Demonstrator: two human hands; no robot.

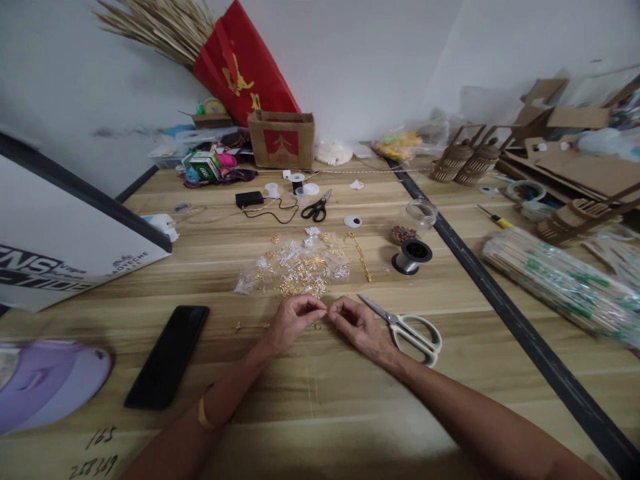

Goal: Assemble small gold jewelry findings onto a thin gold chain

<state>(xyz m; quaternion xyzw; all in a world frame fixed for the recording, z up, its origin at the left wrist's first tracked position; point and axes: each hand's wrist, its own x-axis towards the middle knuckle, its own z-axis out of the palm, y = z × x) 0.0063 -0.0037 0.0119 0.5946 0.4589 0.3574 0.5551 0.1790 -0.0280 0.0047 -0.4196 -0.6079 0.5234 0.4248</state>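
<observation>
My left hand [295, 323] and my right hand [356, 325] meet at their fingertips over the wooden table [240, 413]. Both are pinched closed; whatever sits between the fingertips is too small to name. Just beyond them lies a pile of gold and silver jewelry pieces [303, 275] among small clear bags. A thin gold chain [250, 327] lies beside my left hand, and a small ring [317, 327] is below the fingertips. Scissors with pale handles [415, 337] rest right of my right hand. A longer gold chain [361, 259] lies past the pile.
A black phone [167, 357] and a purple cap [55, 380] lie at left. Beyond my hands are a wire spool [413, 257], a jar of beads [407, 233], black scissors [317, 208] and a paper bag [281, 141]. Wrapped sticks [560, 280] lie at right.
</observation>
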